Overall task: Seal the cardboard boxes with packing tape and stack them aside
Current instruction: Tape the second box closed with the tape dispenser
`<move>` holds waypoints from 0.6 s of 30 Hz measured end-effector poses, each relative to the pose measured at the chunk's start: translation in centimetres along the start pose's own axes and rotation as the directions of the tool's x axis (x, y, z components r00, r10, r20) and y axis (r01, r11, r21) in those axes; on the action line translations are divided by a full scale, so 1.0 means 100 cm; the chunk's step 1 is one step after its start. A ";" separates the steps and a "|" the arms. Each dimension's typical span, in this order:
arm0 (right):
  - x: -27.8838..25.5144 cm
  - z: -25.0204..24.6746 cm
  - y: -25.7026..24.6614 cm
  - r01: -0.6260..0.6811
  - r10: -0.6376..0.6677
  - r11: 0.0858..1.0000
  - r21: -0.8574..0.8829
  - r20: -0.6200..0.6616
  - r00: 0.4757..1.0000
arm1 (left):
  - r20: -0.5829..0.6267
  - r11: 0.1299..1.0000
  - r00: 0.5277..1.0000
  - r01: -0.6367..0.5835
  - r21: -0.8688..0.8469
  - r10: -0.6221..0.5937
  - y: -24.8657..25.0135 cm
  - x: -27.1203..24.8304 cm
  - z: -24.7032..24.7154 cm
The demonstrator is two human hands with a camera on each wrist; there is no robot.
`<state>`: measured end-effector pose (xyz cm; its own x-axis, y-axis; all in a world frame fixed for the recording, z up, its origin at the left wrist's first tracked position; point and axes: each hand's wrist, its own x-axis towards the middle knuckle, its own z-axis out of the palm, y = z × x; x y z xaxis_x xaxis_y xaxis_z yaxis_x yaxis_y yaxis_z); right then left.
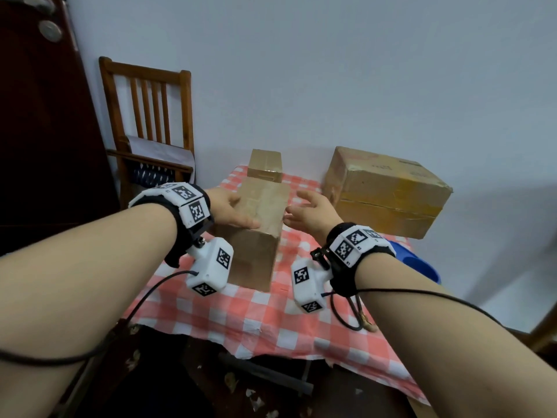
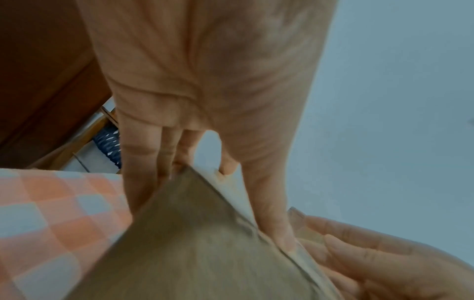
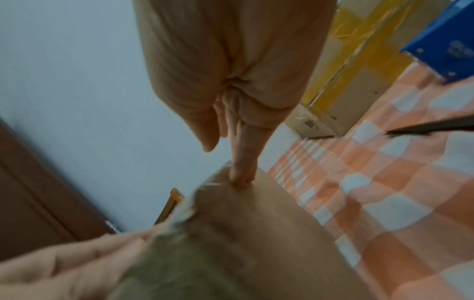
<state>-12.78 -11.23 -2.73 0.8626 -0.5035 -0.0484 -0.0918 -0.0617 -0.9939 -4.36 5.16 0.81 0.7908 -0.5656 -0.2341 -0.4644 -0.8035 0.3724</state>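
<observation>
Only the head view shows all three boxes on the checked tabletop (image 1: 241, 309): the box (image 1: 256, 224) between the hands, a small box (image 1: 265, 164) behind it, a big box (image 1: 385, 191) far right; the right wrist view alone reveals yellow tape (image 3: 359, 67) on the big one; the left hand (image 1: 230, 211) clasps the box's left top edge, thumb on top; the right hand (image 1: 310, 212) lies relaxed, fingertips on its right side.
</observation>
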 end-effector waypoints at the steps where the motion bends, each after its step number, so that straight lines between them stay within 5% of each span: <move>1: -0.001 0.001 -0.003 -0.006 0.006 1.000 0.028 0.027 1.000 | 0.002 1.000 1.000 -0.004 0.004 0.004 0.000 0.001 0.000; 7: -0.010 0.000 -0.005 0.076 -0.075 0.951 -0.301 0.013 0.997 | 0.058 0.991 0.996 -0.056 -0.124 0.064 0.005 0.001 0.008; 10: -0.024 -0.002 -0.002 0.103 -0.085 0.937 -0.335 0.068 0.994 | 0.108 0.989 0.988 -0.094 -0.111 0.106 0.005 -0.001 0.013; 12: -0.030 -0.007 -0.001 0.176 -0.116 0.846 -0.503 0.148 0.982 | 0.100 0.994 0.989 -0.112 -0.010 0.113 0.006 -0.003 0.014; 15: -0.036 -0.009 0.000 0.305 -0.127 0.568 -0.764 0.285 0.950 | 0.083 0.990 0.989 -0.125 0.062 0.119 0.008 -0.004 0.014; 18: -0.037 -0.006 0.004 0.331 -0.183 0.533 -0.779 0.275 0.944 | 0.085 0.986 0.988 -0.134 0.096 0.126 0.008 -0.006 0.015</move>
<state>-16.35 -9.90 -2.85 0.9678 -0.2269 0.1093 -0.1513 -0.8706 -0.4681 -5.73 4.60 -0.08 0.6891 -0.6759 -0.2614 -0.6022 -0.7347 0.3124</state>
